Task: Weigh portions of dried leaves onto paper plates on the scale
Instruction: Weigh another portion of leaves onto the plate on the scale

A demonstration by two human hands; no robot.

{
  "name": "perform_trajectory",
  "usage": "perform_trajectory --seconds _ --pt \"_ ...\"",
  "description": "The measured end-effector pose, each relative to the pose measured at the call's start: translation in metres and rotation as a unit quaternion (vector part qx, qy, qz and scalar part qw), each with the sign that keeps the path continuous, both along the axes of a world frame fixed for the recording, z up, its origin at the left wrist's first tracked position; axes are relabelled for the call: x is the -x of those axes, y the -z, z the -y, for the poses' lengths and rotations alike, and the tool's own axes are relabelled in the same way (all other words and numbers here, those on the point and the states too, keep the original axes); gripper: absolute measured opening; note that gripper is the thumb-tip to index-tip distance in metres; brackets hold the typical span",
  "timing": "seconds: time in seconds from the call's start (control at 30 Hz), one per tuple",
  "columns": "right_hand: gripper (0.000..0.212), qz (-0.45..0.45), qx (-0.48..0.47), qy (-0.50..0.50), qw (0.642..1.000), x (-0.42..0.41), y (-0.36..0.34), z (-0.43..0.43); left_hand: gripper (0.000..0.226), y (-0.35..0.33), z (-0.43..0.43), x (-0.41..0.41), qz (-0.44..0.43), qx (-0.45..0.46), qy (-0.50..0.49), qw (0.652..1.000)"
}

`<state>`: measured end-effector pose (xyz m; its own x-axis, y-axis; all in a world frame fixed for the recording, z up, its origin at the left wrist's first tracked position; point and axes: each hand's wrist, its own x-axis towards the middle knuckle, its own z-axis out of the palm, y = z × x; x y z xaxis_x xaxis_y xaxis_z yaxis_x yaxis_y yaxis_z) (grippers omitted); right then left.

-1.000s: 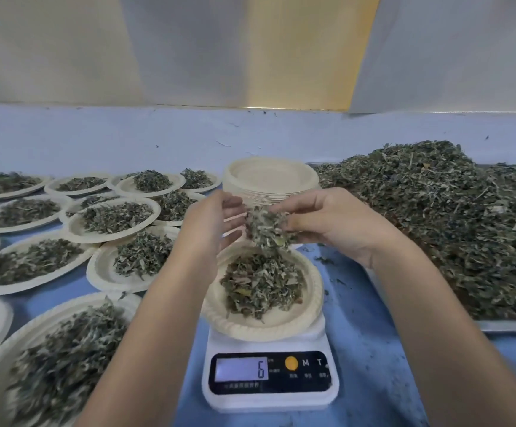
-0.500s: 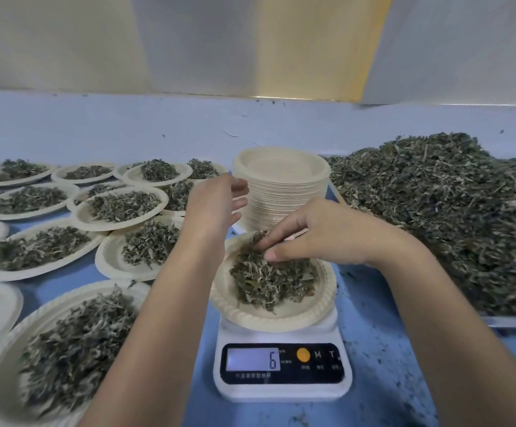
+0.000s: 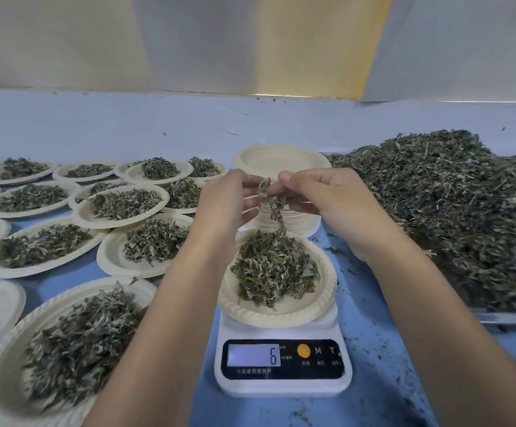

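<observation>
View from a head-worn camera over a blue desk point(image 3: 373, 334). A white digital kitchen scale point(image 3: 281, 385) stands by the middle of the desk's near edge, and a paper plate point(image 3: 284, 317) sits on its platform. The plate holds a loose portion of dried leaves point(image 3: 275, 269), and the scale's display point(image 3: 273, 355) reads 6. Above the plate's far rim, the left hand point(image 3: 229, 198) and right hand point(image 3: 327, 204) meet fingertip to fingertip. Together they pinch a small tuft of dried leaves point(image 3: 270, 201) that dangles almost down to the portion. Held this way, the tuft can likely be teased apart and dropped a few leaves at a time to fine-tune the weight. Behind the hands is a stack of empty paper plates point(image 3: 281, 161), close enough to grab the next one easily. A large heap of loose dried leaves point(image 3: 450, 211) fills a metal tray point(image 3: 509, 317) towards the right edge, beside the right hand that would draw from it. Many filled plates point(image 3: 121, 204), some overlapping, spread towards the left edge, apparently portions already weighed and set aside. Leaf crumbs dot the desk around the scale.
</observation>
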<state>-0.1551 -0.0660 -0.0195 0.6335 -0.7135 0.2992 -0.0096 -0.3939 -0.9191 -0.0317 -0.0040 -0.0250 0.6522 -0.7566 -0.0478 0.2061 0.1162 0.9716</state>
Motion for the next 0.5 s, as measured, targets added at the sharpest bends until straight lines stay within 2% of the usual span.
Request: perform_trajectory --seconds 0.13,0.2,0.5 --pt "0.02 0.091 -0.026 0.017 0.995 -0.006 0.003 -0.005 0.024 0.002 0.003 0.006 -0.102 0.045 0.07 0.991" --pt "0.02 0.108 -0.02 0.015 0.994 -0.008 0.004 -0.007 0.03 0.001 0.004 0.009 -0.145 0.062 0.1 0.982" --pt "0.02 0.02 0.074 0.03 0.997 -0.015 0.012 -0.008 0.026 0.002 0.009 0.009 -0.232 0.094 0.103 0.963"
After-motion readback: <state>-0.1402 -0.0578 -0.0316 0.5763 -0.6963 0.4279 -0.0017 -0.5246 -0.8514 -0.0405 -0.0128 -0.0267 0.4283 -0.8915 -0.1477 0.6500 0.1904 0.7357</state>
